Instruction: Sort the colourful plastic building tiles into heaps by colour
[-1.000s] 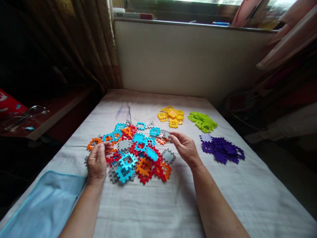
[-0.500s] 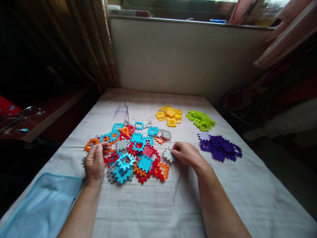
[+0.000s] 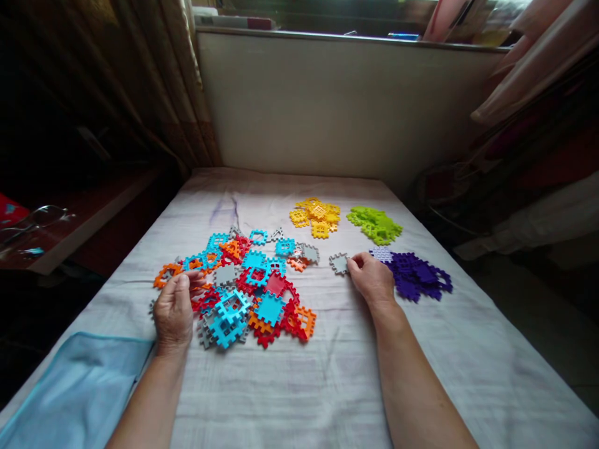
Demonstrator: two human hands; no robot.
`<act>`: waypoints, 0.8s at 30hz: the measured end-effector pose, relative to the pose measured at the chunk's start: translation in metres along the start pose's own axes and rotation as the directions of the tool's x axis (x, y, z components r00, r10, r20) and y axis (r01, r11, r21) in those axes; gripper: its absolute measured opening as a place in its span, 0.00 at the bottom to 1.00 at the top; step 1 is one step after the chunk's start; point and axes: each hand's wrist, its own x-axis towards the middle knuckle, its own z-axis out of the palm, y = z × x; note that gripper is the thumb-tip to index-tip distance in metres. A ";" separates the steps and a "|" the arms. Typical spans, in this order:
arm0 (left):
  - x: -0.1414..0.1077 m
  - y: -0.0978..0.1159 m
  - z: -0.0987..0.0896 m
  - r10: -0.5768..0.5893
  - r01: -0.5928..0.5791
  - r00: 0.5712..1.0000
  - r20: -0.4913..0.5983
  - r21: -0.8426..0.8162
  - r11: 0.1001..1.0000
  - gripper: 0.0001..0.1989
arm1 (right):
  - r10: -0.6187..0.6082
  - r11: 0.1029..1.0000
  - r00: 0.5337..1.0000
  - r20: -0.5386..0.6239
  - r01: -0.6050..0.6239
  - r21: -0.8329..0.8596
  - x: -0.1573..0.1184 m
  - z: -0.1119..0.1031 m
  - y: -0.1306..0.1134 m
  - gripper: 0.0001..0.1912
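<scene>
My right hand [image 3: 373, 279] pinches a grey square interlocking tile [image 3: 339, 264] by its right side, between the mixed heap and the purple tiles [image 3: 420, 275]. The tile has notched edges. My left hand [image 3: 175, 305] rests at the left edge of the mixed heap, fingers loosely apart beside orange and red tiles; I see nothing held in it. The heap holds blue tiles [image 3: 270, 309], red tiles [image 3: 276, 284], orange tiles [image 3: 306, 322] and grey tiles [image 3: 226, 275], overlapping one another.
Yellow tiles [image 3: 319, 215] and green tiles [image 3: 374, 224] form separate piles at the back. A white brick-patterned tile [image 3: 381, 254] lies at the purple pile. A light blue cloth [image 3: 79, 380] covers the front left of the sheeted table [image 3: 281, 399]. A wall [image 3: 299, 106] stands behind.
My right hand has carried the grey tile away from the heap, to the right and slightly farther back. My left hand stays at the heap. The view has shifted slightly.
</scene>
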 end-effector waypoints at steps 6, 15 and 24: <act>-0.001 0.002 0.001 -0.015 0.015 1.000 -0.001 0.008 1.000 0.21 | -0.146 0.987 0.983 -0.111 0.152 0.049 -0.001 -0.001 -0.008 0.13; 0.000 0.002 0.001 -0.031 0.031 0.999 -0.010 -0.001 1.000 0.21 | -0.487 0.850 0.866 -0.114 0.500 0.164 -0.026 0.025 -0.048 0.11; -0.001 0.002 0.000 -0.027 0.026 0.999 -0.035 -0.035 0.999 0.21 | -0.430 0.886 0.892 -0.137 0.446 0.123 -0.028 0.035 -0.049 0.07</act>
